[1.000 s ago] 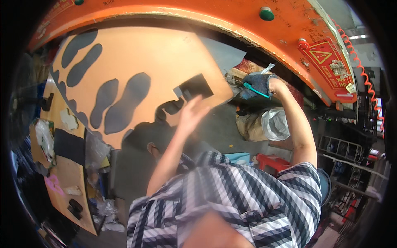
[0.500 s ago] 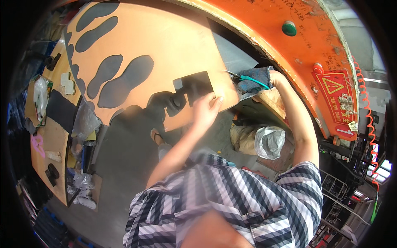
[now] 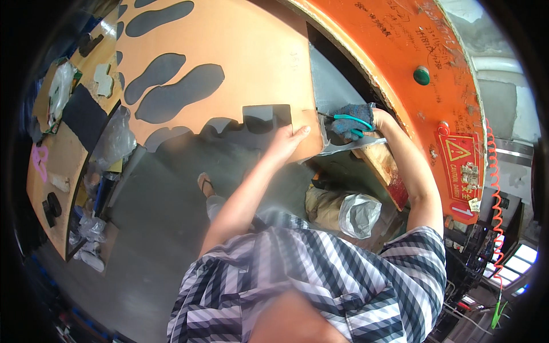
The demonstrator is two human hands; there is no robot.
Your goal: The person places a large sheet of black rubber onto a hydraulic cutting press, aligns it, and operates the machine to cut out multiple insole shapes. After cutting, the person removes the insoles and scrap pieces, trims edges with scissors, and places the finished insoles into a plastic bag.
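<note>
A large tan-orange sheet [image 3: 257, 51] with several shoe-sole-shaped holes spreads ahead of me. Its near edge is scalloped by cut-outs. My bare left hand [image 3: 286, 143] grips the sheet near its right front corner, thumb on top and the other fingers partly hidden. To the right, my right hand [image 3: 346, 123] wears a blue-grey knitted glove. It holds scissors [image 3: 361, 121] with teal handles, their dark blades pointing left at the sheet's right edge. Whether the blades touch the sheet I cannot tell.
An orange machine [image 3: 394, 51] with a green button [image 3: 421, 75] and a red warning label [image 3: 462, 154] arches along the right. Below the sheet stands a pale sack [image 3: 360, 216]. On the left, a wooden table [image 3: 60, 177] carries scraps and plastic. A red coiled hose [image 3: 496, 200] hangs far right.
The view has shifted. The flap with square-edged holes below my left hand no longer hangs there. My gloved hand and the scissors stay by the sheet's right edge, slightly lower.
</note>
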